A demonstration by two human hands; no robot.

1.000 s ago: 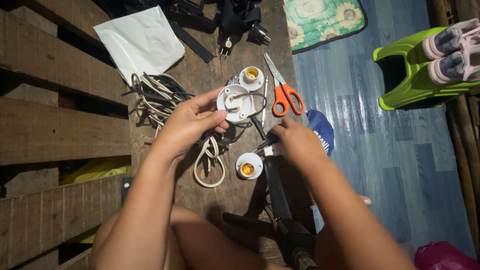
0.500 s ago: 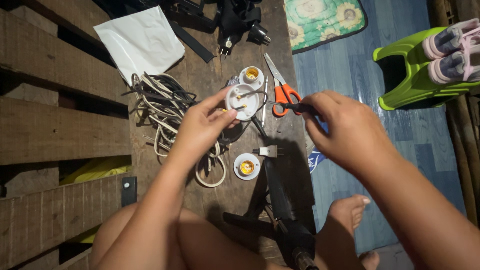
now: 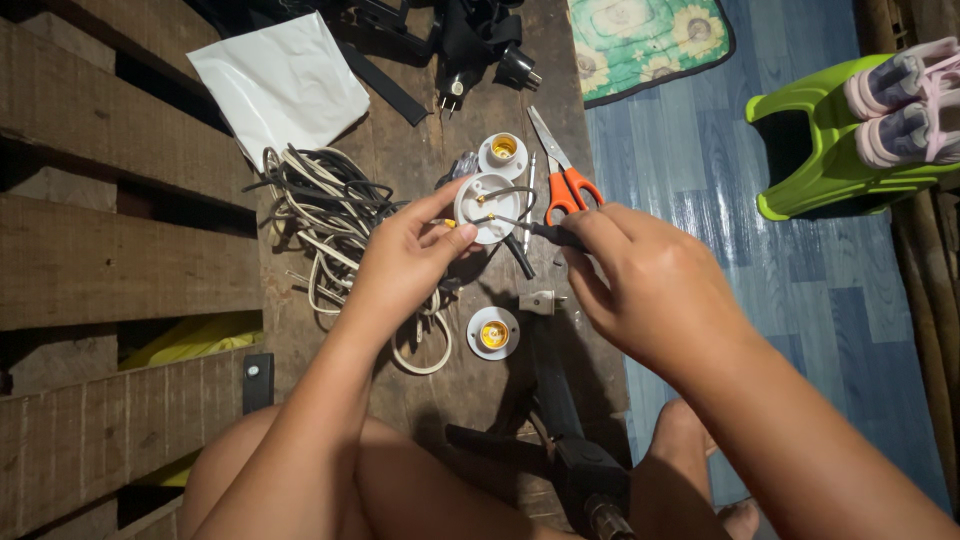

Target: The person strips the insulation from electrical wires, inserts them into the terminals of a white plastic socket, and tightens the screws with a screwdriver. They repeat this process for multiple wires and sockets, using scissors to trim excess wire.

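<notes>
Left hand (image 3: 405,255) grips white lamp socket (image 3: 487,207); right hand (image 3: 650,285) pinches screwdriver (image 3: 535,230) against it.

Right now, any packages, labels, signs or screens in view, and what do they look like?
No labels, signs or screens can be made out.
White plastic bag: top left on the wooden bench, flat and crumpled, beside the coil of cable, plain white as far as can be seen.
</notes>
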